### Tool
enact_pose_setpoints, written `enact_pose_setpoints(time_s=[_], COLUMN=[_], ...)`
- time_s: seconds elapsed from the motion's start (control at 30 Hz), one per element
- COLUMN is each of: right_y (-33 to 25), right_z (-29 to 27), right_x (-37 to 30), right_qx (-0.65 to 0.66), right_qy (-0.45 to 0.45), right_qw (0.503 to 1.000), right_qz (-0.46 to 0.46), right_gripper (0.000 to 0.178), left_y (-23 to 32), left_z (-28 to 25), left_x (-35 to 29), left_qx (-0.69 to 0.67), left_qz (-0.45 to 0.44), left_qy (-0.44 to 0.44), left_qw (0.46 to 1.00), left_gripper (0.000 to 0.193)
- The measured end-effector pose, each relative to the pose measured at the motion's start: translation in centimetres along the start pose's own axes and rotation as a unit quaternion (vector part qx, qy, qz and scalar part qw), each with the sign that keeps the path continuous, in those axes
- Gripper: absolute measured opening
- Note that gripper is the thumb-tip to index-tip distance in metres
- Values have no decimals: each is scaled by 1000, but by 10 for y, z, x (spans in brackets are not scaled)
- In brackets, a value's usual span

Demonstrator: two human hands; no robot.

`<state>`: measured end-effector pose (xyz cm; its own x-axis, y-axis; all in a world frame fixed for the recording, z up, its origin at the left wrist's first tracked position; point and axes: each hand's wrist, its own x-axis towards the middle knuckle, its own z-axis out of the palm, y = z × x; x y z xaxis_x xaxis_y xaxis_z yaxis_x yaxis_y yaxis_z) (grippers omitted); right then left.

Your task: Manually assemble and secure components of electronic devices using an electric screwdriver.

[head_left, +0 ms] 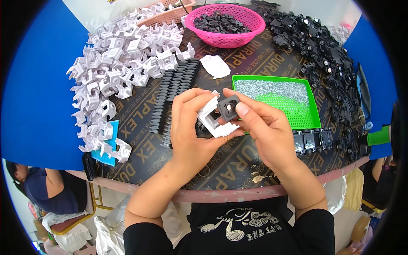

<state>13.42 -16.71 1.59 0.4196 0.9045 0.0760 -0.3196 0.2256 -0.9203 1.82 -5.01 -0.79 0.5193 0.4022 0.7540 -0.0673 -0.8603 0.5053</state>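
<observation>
Left hand (187, 123) gripping white piece (209, 122), right hand (270, 127) pinching black block (229, 109), close together above surface (225, 172). Some black pieces (309, 140) lined up; lots left (my guess): big loose white pile (123, 55).

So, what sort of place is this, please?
Probably an assembly workshop: white parts and black parts lie heaped on the table, with a green tray of metal pieces.

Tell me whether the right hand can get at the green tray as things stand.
Probably yes: the green tray lies just beyond the right hand, with nothing visible blocking the way. Its fingers are on the dark square part, though, so it would likely need to let go first.
</observation>
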Motion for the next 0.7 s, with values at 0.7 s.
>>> enact_pose_setpoints(time_s=[0.7], right_y=[-16], right_z=[-24], right_x=[7], right_qx=[-161], right_qy=[-43], right_qw=[985], right_qz=[-40], right_gripper=[15], left_y=[9], left_z=[2], left_x=[-1], left_qx=[-29], left_qz=[-8], left_qy=[-75], left_qw=[997], left_gripper=[76])
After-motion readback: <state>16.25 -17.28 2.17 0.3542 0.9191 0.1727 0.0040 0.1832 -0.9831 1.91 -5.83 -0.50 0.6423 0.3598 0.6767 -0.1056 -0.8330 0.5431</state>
